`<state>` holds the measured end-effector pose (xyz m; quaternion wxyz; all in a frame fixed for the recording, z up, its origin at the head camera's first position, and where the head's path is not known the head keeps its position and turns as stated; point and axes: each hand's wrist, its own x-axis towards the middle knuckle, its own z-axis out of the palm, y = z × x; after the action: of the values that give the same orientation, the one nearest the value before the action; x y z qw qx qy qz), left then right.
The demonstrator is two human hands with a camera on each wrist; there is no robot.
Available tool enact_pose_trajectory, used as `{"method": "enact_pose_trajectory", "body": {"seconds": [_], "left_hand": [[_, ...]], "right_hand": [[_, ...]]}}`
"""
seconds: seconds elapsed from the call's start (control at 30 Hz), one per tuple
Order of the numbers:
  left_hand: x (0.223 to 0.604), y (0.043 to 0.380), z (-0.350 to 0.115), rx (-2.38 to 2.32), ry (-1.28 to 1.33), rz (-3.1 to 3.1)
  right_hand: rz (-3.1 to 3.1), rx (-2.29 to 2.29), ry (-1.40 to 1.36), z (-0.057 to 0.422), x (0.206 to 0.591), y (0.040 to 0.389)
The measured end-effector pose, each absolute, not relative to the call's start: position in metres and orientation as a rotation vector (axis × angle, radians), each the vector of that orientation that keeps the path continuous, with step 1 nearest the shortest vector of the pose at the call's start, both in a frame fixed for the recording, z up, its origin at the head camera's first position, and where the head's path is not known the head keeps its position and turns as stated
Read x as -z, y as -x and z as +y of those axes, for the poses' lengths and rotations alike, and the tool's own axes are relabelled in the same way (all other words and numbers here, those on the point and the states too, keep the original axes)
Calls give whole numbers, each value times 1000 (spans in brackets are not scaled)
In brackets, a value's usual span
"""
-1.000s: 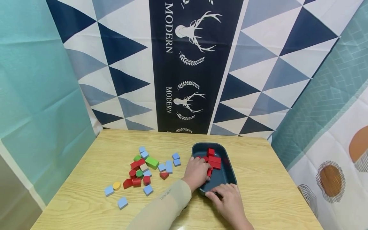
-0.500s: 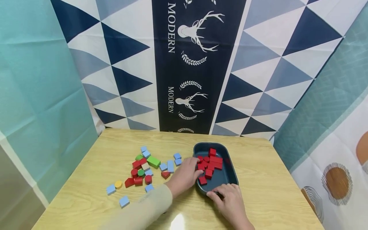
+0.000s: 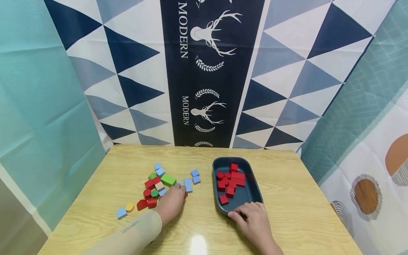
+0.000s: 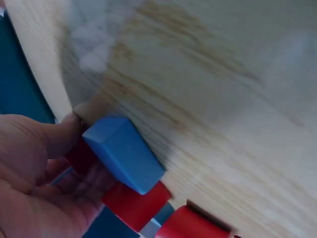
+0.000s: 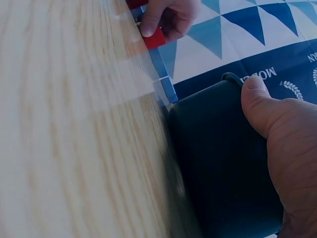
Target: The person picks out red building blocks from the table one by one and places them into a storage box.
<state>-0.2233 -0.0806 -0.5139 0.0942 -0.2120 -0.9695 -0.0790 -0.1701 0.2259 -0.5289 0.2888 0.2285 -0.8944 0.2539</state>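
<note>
My left hand (image 3: 171,202) is over the right part of the block pile and pinches a red block (image 4: 80,156) between thumb and fingers. A blue block (image 4: 126,153) and a red cylinder (image 4: 136,203) lie right beside those fingers. My right hand (image 3: 254,224) grips the near rim of the dark blue tray (image 3: 244,199), its thumb on the edge in the right wrist view. Several red blocks (image 3: 237,179) sit inside the tray, mostly toward its left and back. The held block is mostly hidden by the hand in the head view.
Left of the tray lie loose blocks: a green block (image 3: 168,180), a blue slab (image 3: 188,185), red pieces (image 3: 142,204), a yellow disc (image 3: 129,207) and several others. They rest on a wooden table (image 3: 287,198). A patterned curtain (image 3: 204,71) hangs behind its far edge.
My left hand has left the tray and moved left to the pile, where it now pinches a red block. My right hand stays on the tray's near rim.
</note>
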Motion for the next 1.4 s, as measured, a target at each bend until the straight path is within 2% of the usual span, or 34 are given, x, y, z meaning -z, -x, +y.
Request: {"method": "enact_pose_trajectory", "body": {"seconds": [0.23, 0.4, 0.6, 0.8, 1.4], "left_hand": [[473, 232, -40, 557, 720, -2851], [450, 238, 10, 453, 823, -2801], [459, 245, 47, -25, 724, -2896], [473, 250, 70, -248, 635, -2973], [495, 260, 81, -313, 564, -2841]], "right_hand": [[-2379, -673, -608, 227, 528, 168], [-2386, -670, -617, 227, 527, 170], [-2379, -669, -633, 223, 529, 170], [-2360, -669, -623, 226, 529, 169], [-2353, -674, -628, 224, 529, 170]]}}
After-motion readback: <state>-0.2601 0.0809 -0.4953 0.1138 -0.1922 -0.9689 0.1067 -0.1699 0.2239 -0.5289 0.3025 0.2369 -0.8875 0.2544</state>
